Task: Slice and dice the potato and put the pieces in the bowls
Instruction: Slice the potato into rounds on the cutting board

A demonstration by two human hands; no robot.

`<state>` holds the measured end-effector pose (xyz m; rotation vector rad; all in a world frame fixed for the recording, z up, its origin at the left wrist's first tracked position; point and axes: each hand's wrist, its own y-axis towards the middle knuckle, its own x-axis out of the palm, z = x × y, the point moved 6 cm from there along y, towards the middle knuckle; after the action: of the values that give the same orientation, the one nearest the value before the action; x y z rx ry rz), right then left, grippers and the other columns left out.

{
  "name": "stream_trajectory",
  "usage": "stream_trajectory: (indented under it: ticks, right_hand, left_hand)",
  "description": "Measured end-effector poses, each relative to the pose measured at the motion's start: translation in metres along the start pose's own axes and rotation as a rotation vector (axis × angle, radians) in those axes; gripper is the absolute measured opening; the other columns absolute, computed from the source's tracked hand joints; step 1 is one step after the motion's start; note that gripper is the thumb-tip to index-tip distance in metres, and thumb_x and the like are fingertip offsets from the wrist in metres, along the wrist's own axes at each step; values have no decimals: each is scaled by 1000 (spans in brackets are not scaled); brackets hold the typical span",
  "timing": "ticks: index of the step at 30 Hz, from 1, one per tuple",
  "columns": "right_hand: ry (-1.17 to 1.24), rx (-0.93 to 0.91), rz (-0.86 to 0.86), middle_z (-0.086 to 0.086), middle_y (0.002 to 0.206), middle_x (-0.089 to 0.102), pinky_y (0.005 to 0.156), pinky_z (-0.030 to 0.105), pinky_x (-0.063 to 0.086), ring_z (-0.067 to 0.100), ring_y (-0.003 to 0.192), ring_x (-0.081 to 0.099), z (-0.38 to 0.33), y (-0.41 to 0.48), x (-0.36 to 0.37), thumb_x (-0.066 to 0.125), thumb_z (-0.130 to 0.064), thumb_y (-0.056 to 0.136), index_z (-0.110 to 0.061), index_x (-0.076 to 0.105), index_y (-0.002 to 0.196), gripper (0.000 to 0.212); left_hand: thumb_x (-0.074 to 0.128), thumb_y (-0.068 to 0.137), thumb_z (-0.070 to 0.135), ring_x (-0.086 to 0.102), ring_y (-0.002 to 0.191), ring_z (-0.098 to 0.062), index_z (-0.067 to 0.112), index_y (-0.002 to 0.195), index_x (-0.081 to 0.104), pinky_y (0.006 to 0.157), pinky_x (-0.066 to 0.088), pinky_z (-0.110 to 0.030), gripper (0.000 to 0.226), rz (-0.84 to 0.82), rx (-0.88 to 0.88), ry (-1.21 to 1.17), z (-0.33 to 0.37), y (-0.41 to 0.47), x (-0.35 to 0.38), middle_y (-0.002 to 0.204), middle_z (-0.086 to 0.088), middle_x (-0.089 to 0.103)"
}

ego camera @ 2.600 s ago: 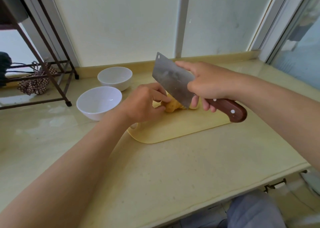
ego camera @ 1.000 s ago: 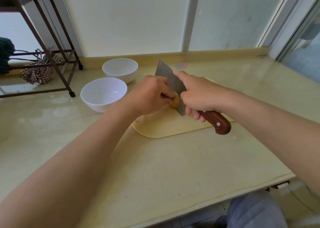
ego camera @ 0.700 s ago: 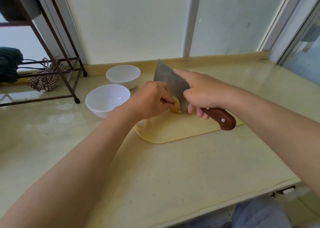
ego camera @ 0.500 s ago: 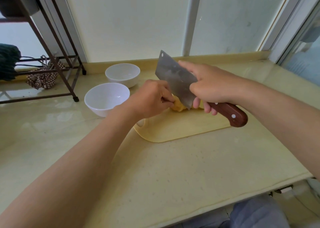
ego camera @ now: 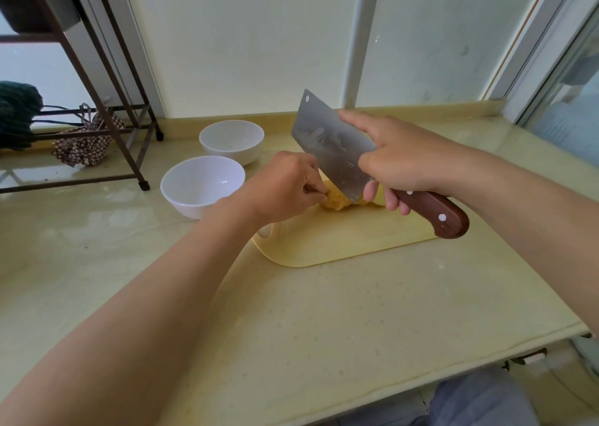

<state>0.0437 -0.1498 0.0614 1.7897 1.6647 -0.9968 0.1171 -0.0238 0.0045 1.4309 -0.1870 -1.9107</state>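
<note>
A yellow potato (ego camera: 337, 198) lies on the pale yellow cutting board (ego camera: 340, 244). My left hand (ego camera: 285, 189) holds the potato's left end with curled fingers. My right hand (ego camera: 402, 163) grips a steel cleaver (ego camera: 327, 143) by its brown wooden handle, index finger laid along the blade's spine. The blade is tilted, its edge just over the potato's top. Two white bowls stand left of the board, the near bowl (ego camera: 202, 184) and the far bowl (ego camera: 231, 140), both holding nothing that shows. Much of the potato is hidden behind blade and hands.
A dark metal rack (ego camera: 107, 107) with a checked cloth bag (ego camera: 86, 143) stands at the back left on the beige counter (ego camera: 291, 328). Window panes close the back and right. The counter's front edge runs along the lower right.
The cleaver went down into the potato about a second ago, then lifted; it now sits raised and tilted over the potato. My left hand stays on the potato's left end.
</note>
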Motion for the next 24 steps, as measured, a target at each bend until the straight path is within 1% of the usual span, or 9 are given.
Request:
stream_trajectory:
  ticks: [3, 7, 13, 16, 19, 22, 23, 24]
  right_hand:
    - [-7, 2, -12, 14, 71, 73, 45, 34, 55, 25, 49, 67, 1, 1, 3, 37, 1, 96, -54, 14, 160, 87]
    - [-14, 8, -26, 16, 76, 73, 46, 34, 56, 21, 45, 64, 1, -1, 5, 37, 1, 96, -53, 14, 161, 87]
    - [-40, 9, -39, 15, 80, 73, 45, 33, 55, 19, 42, 62, 1, -2, 7, 37, 1, 96, -54, 11, 161, 89]
    - [-60, 3, -46, 15, 82, 73, 45, 32, 54, 18, 42, 62, -1, -1, 8, 36, 1, 96, -54, 9, 161, 90]
    - [-65, 3, -54, 15, 83, 73, 45, 32, 55, 17, 42, 62, -2, -1, 9, 36, 1, 96, -54, 8, 161, 90]
    - [-75, -1, -53, 15, 84, 73, 45, 31, 54, 16, 42, 62, -3, 0, 10, 36, 1, 96, -54, 8, 161, 90]
    - [-83, -3, -53, 15, 84, 73, 44, 30, 53, 16, 42, 62, -4, 1, 12, 36, 0, 96, -54, 7, 161, 90]
    - [-93, -3, -56, 15, 85, 72, 44, 29, 53, 16, 42, 62, -4, 2, 14, 36, 0, 96, -55, 7, 161, 90]
  left_hand:
    - [80, 70, 7, 57, 60, -21, 10, 74, 79, 58, 52, -41, 5, -2, -9, -2, 0, 0, 0, 69, -6, 64]
    - [81, 70, 5, 57, 59, -20, 12, 76, 79, 59, 52, -40, 9, -12, -21, -14, 1, 0, -1, 70, -6, 64]
    - [81, 71, 5, 56, 60, -17, 12, 77, 80, 60, 51, -36, 10, -26, -22, -10, 2, 0, -1, 71, -6, 66]
    - [81, 72, 5, 55, 60, -15, 13, 80, 80, 61, 49, -31, 12, -45, -34, -4, 2, -1, 0, 72, -6, 67]
    - [81, 71, 4, 50, 58, -11, 14, 80, 80, 60, 42, -23, 14, -46, -37, -3, 1, -1, -1, 71, -5, 67]
    - [81, 71, 4, 45, 56, -3, 14, 79, 80, 58, 38, -15, 13, -36, -39, -3, 0, -2, -2, 72, -3, 68]
    - [81, 71, 4, 44, 55, -2, 14, 78, 80, 58, 39, -15, 13, -30, -38, -2, 0, -2, -2, 71, -2, 68]
    - [80, 71, 4, 44, 55, -4, 14, 77, 80, 57, 41, -19, 12, -25, -35, 1, 0, -2, -1, 70, -3, 68]
